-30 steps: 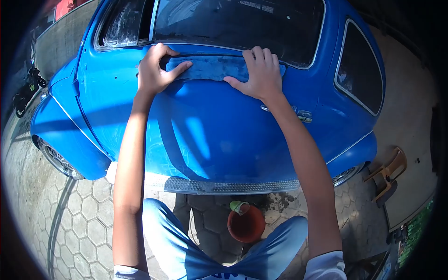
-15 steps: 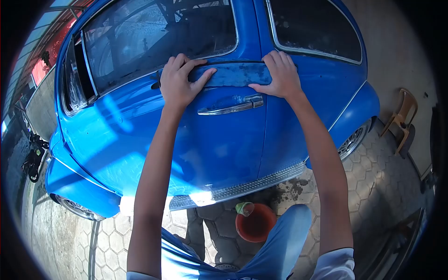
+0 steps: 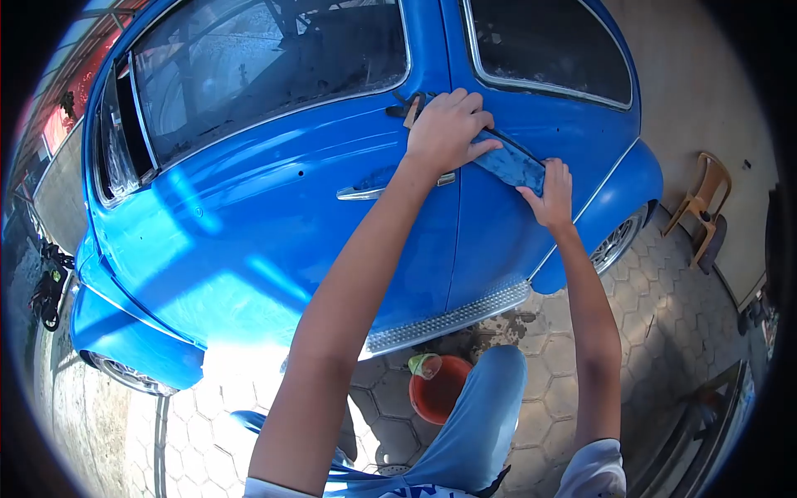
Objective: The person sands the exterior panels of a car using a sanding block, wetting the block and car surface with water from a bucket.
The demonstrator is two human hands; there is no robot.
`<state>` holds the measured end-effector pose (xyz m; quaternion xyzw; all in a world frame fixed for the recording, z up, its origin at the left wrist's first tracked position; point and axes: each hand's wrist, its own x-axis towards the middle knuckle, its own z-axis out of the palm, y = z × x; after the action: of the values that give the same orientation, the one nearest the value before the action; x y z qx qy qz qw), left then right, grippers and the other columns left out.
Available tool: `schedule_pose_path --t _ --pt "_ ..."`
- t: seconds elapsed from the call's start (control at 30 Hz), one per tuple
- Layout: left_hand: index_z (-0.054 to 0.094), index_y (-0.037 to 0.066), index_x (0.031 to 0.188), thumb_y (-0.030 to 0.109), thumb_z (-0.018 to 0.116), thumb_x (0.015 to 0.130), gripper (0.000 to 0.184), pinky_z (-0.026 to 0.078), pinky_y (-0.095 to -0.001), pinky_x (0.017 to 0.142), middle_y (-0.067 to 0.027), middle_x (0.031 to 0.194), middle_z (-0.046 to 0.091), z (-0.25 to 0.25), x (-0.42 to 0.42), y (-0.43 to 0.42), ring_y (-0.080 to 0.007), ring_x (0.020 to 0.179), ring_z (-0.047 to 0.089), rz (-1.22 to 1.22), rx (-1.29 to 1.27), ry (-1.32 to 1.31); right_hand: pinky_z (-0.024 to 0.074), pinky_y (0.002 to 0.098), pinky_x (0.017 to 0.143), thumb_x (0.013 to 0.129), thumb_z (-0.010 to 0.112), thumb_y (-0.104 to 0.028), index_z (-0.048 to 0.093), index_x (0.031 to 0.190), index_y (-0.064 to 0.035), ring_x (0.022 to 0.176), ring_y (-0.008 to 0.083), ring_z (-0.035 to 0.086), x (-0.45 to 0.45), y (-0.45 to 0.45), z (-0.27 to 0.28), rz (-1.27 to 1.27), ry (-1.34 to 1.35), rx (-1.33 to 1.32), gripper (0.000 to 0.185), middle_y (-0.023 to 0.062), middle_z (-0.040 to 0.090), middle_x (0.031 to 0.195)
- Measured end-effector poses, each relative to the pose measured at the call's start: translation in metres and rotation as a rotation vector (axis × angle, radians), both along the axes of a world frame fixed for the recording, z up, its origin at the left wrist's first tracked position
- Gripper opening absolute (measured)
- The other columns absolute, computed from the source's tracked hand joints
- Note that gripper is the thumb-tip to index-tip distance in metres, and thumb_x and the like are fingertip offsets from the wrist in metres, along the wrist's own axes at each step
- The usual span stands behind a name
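A long blue sanding block, mottled and dark along its upper edge, lies against the side of the blue car. My left hand is closed on its upper left end, just above the door handle. At the lower right end my right hand grips it, thumb on the near face. The block slants down to the right, past the door's rear seam, below the rear side window. By my left hand a dark and tan loose end pokes out. My fingertips behind the block are partly hidden.
Below the running board, a red bucket with a light green cup at its rim stands on the paving near my knee. A tan plastic chair stands at the right. A motorcycle is at the far left.
Both hands have moved right with the sanding block, from above the door handle to behind the door seam. It was nearly level and now tilts down to the right.
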<state>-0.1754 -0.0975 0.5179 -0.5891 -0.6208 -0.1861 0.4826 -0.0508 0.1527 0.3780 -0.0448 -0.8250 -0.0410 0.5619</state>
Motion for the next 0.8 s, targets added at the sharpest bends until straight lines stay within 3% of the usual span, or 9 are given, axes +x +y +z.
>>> schedule_pose_path --t 0.2,0.33,0.4,0.47,0.6,0.63,0.67,0.73,0.8 --pt "0.079 0.014 0.091 0.055 0.083 0.079 0.043 0.056 -0.0389 0.084 -0.0031 0.092 0.064 0.027 -0.028 -0.064 -0.0231 0.095 0.064 0.052 0.125 -0.094 0.0394 0.0456 0.097 0.09 0.068 -0.063 0.057 0.126 0.0023 0.11 0.0367 0.052 -0.012 -0.053 0.067 0.091 -0.157 0.034 0.075 0.018 0.057 0.12" --pt "0.078 0.013 0.089 0.06 0.082 0.079 0.049 0.056 -0.0382 0.079 -0.0035 0.088 0.064 0.031 -0.054 -0.147 -0.0233 0.091 0.065 0.118 0.259 -0.076 0.0416 0.0445 0.094 0.087 0.071 -0.065 0.06 0.119 0.0012 0.106 0.0345 0.054 -0.045 -0.12 0.111 0.125 -0.172 0.151 0.074 0.0168 0.059 0.115" --pt "0.078 0.014 0.091 0.062 0.081 0.079 0.049 0.057 -0.0386 0.082 -0.0048 0.091 0.066 0.03 -0.065 -0.198 -0.0234 0.096 0.066 0.21 0.248 -0.163 0.0428 0.0442 0.093 0.085 0.072 -0.066 0.062 0.117 0.0005 0.104 0.0331 0.055 -0.066 -0.162 0.121 0.153 -0.191 0.185 0.075 0.0163 0.06 0.112" --pt "0.076 0.014 0.088 0.063 0.081 0.08 0.05 0.057 -0.0377 0.078 -0.0033 0.089 0.065 0.022 -0.079 -0.251 -0.0229 0.091 0.066 0.241 0.325 -0.105 0.0458 0.0433 0.089 0.08 0.073 -0.074 0.064 0.112 -0.002 0.101 0.0305 0.057 -0.087 -0.212 0.128 0.159 -0.158 0.222 0.079 0.0144 0.062 0.106" --pt "0.075 0.012 0.088 0.053 0.089 0.076 0.045 0.056 -0.0348 0.071 -0.0035 0.082 0.063 -0.004 -0.094 -0.357 -0.0235 0.081 0.066 0.293 0.449 -0.147 0.0476 0.0425 0.089 0.077 0.072 -0.081 0.066 0.111 -0.003 0.103 0.0291 0.059 -0.135 -0.303 0.135 0.226 -0.075 0.359 0.085 0.0133 0.064 0.108" --pt "0.073 0.007 0.089 0.042 0.093 0.076 0.042 0.056 -0.0333 0.072 -0.0037 0.084 0.063 -0.011 -0.093 -0.378 -0.0228 0.078 0.065 0.303 0.499 -0.174 0.0481 0.0422 0.09 0.077 0.07 -0.083 0.066 0.112 -0.0029 0.104 0.0293 0.059 -0.146 -0.324 0.138 0.246 -0.084 0.397 0.087 0.0132 0.065 0.11" --pt "0.072 0.006 0.09 0.04 0.093 0.076 0.042 0.055 -0.034 0.074 -0.0042 0.086 0.064 -0.018 -0.107 -0.4 -0.023 0.079 0.065 0.241 0.518 -0.105 0.0486 0.0418 0.091 0.077 0.069 -0.084 0.067 0.113 -0.0027 0.106 0.0295 0.059 -0.154 -0.345 0.143 0.266 -0.087 0.435 0.089 0.0131 0.066 0.113" --pt "0.071 0.009 0.087 0.046 0.093 0.074 0.045 0.056 -0.0348 0.072 -0.0049 0.084 0.063 -0.018 -0.108 -0.432 -0.023 0.078 0.067 0.367 0.532 -0.188 0.0487 0.0412 0.092 0.077 0.069 -0.085 0.068 0.114 -0.0024 0.107 0.0296 0.06 -0.167 -0.378 0.148 0.273 -0.089 0.461 0.09 0.0135 0.067 0.116" --pt "0.07 0.009 0.089 0.044 0.092 0.076 0.043 0.056 -0.0366 0.073 -0.0048 0.085 0.064 -0.025 -0.112 -0.453 -0.0241 0.08 0.067 0.396 0.574 -0.224 0.0492 0.0424 0.085 0.075 0.073 -0.082 0.068 0.111 -0.004 0.101 0.0283 0.059 -0.176 -0.401 0.154 0.352 -0.03 0.494 0.087 0.0116 0.066 0.11"
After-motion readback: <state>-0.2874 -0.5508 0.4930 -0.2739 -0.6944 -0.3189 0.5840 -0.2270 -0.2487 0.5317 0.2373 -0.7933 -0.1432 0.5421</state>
